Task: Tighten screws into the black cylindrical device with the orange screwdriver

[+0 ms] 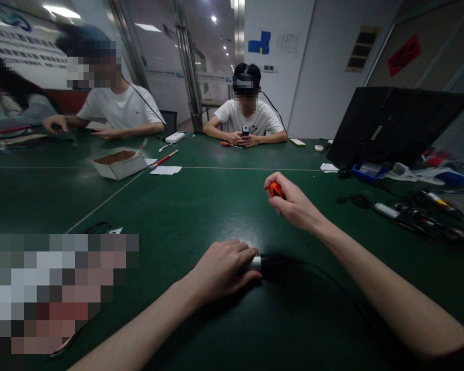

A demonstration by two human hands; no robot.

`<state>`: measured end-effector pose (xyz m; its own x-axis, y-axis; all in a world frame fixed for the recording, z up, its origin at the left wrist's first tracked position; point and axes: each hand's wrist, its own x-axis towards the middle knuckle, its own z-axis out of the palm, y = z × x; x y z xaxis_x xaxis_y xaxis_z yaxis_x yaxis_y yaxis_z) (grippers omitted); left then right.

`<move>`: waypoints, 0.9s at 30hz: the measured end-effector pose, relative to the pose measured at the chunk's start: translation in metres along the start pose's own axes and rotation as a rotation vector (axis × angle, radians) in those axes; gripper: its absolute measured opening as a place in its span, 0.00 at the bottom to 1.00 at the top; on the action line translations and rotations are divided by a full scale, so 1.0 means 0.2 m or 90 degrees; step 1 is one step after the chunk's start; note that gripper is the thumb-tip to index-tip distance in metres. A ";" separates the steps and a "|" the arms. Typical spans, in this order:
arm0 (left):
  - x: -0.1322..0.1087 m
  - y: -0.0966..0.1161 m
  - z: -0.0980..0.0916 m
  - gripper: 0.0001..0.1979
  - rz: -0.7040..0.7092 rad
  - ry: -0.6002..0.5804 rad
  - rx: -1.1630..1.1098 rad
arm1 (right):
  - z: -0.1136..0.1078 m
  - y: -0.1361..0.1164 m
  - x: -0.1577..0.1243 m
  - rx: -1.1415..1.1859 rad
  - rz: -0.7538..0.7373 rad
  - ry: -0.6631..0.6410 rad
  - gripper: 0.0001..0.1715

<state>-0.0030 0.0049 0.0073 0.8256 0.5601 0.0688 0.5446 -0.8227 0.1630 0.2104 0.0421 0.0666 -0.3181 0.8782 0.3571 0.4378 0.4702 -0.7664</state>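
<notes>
My left hand [225, 269] lies curled on the green table [201, 206], fingers wrapped round a small silver and black cylindrical part [257, 263] with a black cable trailing right. My right hand [292, 202] is raised above the table, closed on an orange-handled tool [276, 190], probably a screwdriver; its tip is hidden by my fingers.
A cardboard box [119, 163] and paper slips sit at mid-left. An open black case [394, 123], a blue tray and a tangle of cables and tools [410, 214] fill the right side. Other people sit along the far and left edges; one holds a small device.
</notes>
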 end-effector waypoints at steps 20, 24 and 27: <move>0.00 0.00 -0.01 0.13 -0.015 -0.007 0.007 | 0.11 0.01 -0.06 -0.269 0.007 -0.476 0.14; 0.00 0.00 -0.01 0.13 -0.017 -0.006 0.011 | 0.11 0.00 -0.06 -0.273 0.006 -0.482 0.13; 0.00 0.01 -0.01 0.13 -0.013 -0.005 0.017 | 0.11 0.00 -0.06 -0.270 0.006 -0.487 0.12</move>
<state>-0.0031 0.0039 0.0091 0.8150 0.5766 0.0579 0.5655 -0.8132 0.1374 0.1951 0.0297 0.0512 -0.7235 0.6541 -0.2204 0.6705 0.5901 -0.4496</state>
